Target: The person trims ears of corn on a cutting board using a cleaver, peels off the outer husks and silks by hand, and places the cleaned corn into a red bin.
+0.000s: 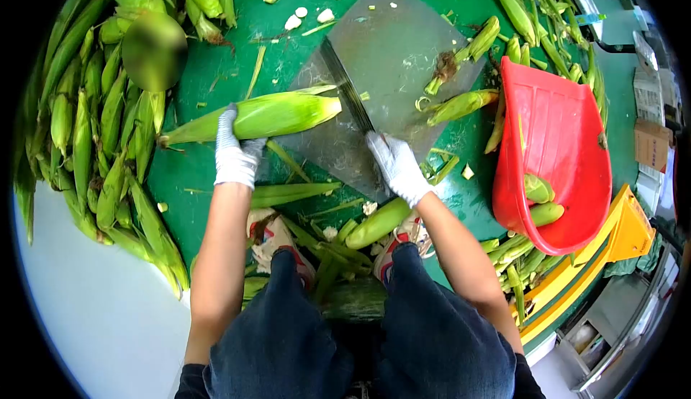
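Observation:
My left hand (237,153), in a pale glove, is closed around a green ear of corn in its husk (277,114). The ear lies nearly level, its pale cut end to the right, close to the blade. In my right hand (396,165), also gloved, is the handle of a long dark knife (345,86). The blade points up and to the left over a grey cutting board (403,32). Two partly husked pieces (464,105) lie at the board's right side. Another ear (378,223) rests between my shoes.
A large heap of husked corn (108,111) fills the left side. On the right, a red scoop (558,132) holds small ears, with a yellow frame (619,233) beyond it. More corn (515,3) lies at the upper right. Scraps dot the green surface (209,75).

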{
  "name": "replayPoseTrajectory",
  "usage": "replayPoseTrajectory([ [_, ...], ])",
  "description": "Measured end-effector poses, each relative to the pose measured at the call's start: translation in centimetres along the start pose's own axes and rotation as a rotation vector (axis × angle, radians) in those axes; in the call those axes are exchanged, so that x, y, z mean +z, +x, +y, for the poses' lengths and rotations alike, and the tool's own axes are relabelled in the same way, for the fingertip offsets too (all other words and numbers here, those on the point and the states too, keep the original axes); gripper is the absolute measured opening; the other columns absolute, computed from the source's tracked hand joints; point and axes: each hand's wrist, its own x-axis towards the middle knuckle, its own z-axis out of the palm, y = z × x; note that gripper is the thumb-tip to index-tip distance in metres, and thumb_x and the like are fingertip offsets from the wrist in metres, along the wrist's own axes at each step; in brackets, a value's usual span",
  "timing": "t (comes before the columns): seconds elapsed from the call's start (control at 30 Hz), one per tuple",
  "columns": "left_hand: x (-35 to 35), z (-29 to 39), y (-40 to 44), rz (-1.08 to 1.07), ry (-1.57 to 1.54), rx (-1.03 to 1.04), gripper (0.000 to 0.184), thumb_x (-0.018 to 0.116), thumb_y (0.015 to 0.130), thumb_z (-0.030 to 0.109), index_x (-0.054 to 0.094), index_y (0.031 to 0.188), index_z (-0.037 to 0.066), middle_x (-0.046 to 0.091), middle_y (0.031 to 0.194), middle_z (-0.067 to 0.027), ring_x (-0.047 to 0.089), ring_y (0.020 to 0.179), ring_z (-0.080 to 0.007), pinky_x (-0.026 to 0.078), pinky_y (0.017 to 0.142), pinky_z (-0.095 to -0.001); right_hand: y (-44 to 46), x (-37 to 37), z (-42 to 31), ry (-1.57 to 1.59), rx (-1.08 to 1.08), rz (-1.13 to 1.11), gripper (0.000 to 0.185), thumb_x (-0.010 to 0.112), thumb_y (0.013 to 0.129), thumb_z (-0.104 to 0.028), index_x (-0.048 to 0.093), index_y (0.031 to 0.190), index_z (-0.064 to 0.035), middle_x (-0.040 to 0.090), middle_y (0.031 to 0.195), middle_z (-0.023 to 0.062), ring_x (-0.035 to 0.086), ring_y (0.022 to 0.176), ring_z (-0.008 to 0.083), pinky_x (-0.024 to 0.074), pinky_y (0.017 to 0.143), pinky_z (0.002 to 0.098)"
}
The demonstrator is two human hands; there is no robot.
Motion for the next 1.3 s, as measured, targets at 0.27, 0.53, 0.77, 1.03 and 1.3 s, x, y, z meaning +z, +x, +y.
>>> replayPoseTrajectory([
  [0.27, 6.8, 5.2, -5.6, -0.633, 1.200, 0.538, 0.048, 0.069, 0.073, 0.013, 0.049, 0.114, 0.000, 0.058, 0.100, -0.0115, 0.059, 0.091, -0.0243, 0.049, 0.082, -0.0341, -5.6, -5.4, 0.5, 0.286, 0.221, 0.165, 0.029, 0.058, 0.091, -0.027, 0.055, 0.083, 0.0005, 0.050, 0.065, 0.0076, 0.042, 0.059, 0.0142, 0.0393, 0.055, 0.0301],
  [0.53, 10.8, -6.8, -5.3, -0.739, 2.711, 0.461, 0.076, 0.077, 0.064, 0.033, 0.042, 0.126, 0.005, 0.051, 0.124, -0.0190, 0.053, 0.112, -0.0346, 0.045, 0.094, -0.0410, -5.4, -6.5, -0.8, 0.059, -0.016, 0.020, 0.027, 0.053, 0.092, -0.022, 0.057, 0.095, 0.0044, 0.061, 0.081, 0.0216, 0.059, 0.074, 0.0352, 0.0457, 0.067, 0.0384],
  [0.77, 10.5, -7.9, -3.9, -0.728, 2.637, 0.479, 0.074, 0.077, 0.061, 0.027, 0.045, 0.122, 0.000, 0.054, 0.120, -0.0223, 0.056, 0.109, -0.0350, 0.046, 0.093, -0.0399, -2.9, -4.9, 0.5, -0.161, -0.091, -0.012, 0.030, 0.047, 0.095, -0.020, 0.058, 0.103, 0.0059, 0.060, 0.098, 0.0261, 0.058, 0.089, 0.0411, 0.0462, 0.076, 0.0410],
  [1.03, 9.7, -8.5, -3.4, -0.760, 2.610, 0.431, 0.076, 0.076, 0.061, 0.028, 0.046, 0.124, -0.001, 0.056, 0.119, -0.0235, 0.056, 0.110, -0.0346, 0.046, 0.094, -0.0391, -1.6, -2.6, 5.8, -0.576, -0.692, 0.192, 0.031, 0.052, 0.092, -0.024, 0.057, 0.111, 0.0004, 0.061, 0.076, 0.0209, 0.058, 0.072, 0.0362, 0.0465, 0.071, 0.0398],
  [1.3, 8.7, -6.8, -2.9, -0.770, 2.570, 0.421, 0.075, 0.076, 0.056, 0.029, 0.047, 0.120, 0.000, 0.057, 0.117, -0.0229, 0.057, 0.107, -0.0355, 0.047, 0.092, -0.0379, -6.2, -3.0, 4.8, -0.220, 0.065, -0.033, 0.040, 0.047, 0.094, -0.034, 0.061, 0.108, 0.0012, 0.060, 0.105, 0.0266, 0.057, 0.100, 0.0424, 0.0448, 0.086, 0.0426],
])
